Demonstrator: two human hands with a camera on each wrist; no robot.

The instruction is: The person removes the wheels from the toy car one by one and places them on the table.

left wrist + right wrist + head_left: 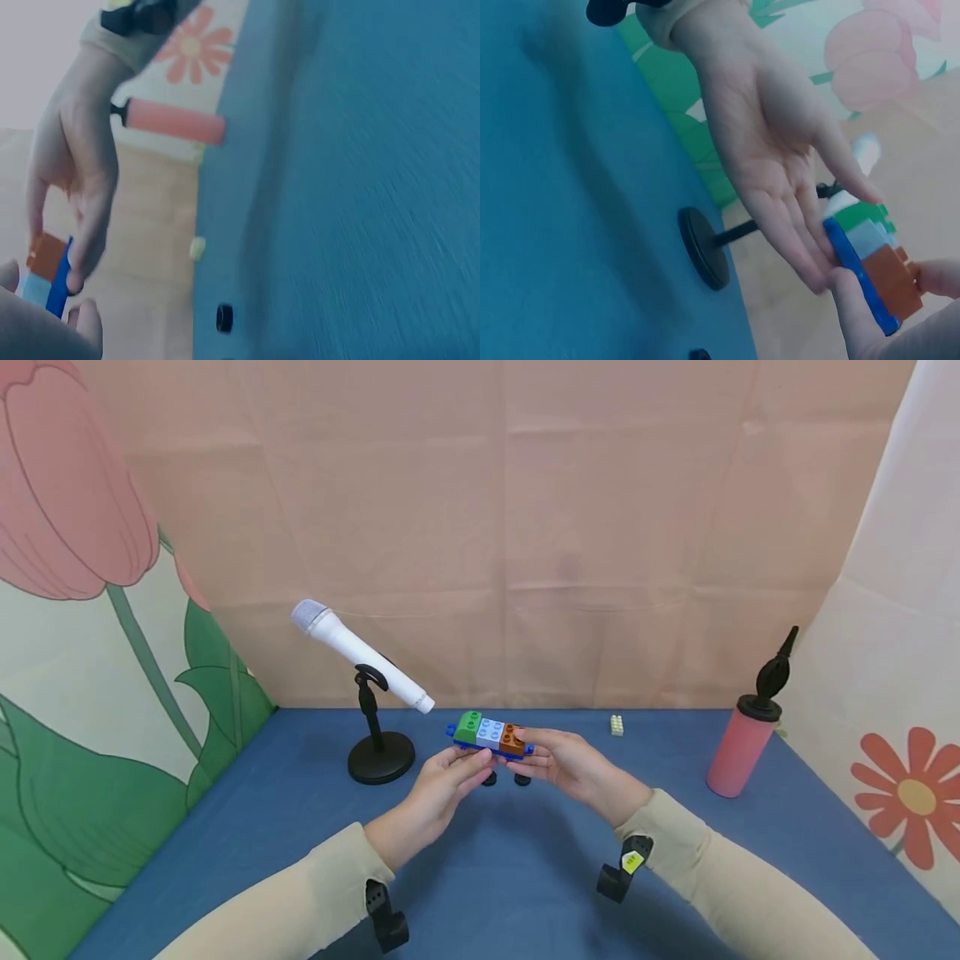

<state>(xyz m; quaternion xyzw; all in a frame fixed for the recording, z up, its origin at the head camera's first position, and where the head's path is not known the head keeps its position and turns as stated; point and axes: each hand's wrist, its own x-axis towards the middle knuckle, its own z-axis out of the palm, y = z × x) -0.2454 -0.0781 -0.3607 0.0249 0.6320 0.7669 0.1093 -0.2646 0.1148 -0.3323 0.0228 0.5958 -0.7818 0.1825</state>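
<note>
A toy-brick assembly (491, 732) is held up above the blue table between both hands. It has a dark blue base with a green brick (468, 727), a light blue brick (490, 732) and an orange-brown brick (894, 281) in a row. My left hand (431, 789) holds its green side, thumb above and fingers by the base, as the right wrist view shows. At the orange-brown end, my right hand (581, 768) pinches brick and base between thumb and fingers. Two small black wheels (522, 779) stand on the table beyond the hands, partly hidden.
On the left, a white microphone (367, 656) leans in a black stand (381, 758). A pink hand pump (738, 752) with a black top stands at right. Near the back edge lies a small pale yellow brick (617, 725). Printed cloths surround the blue table (262, 827).
</note>
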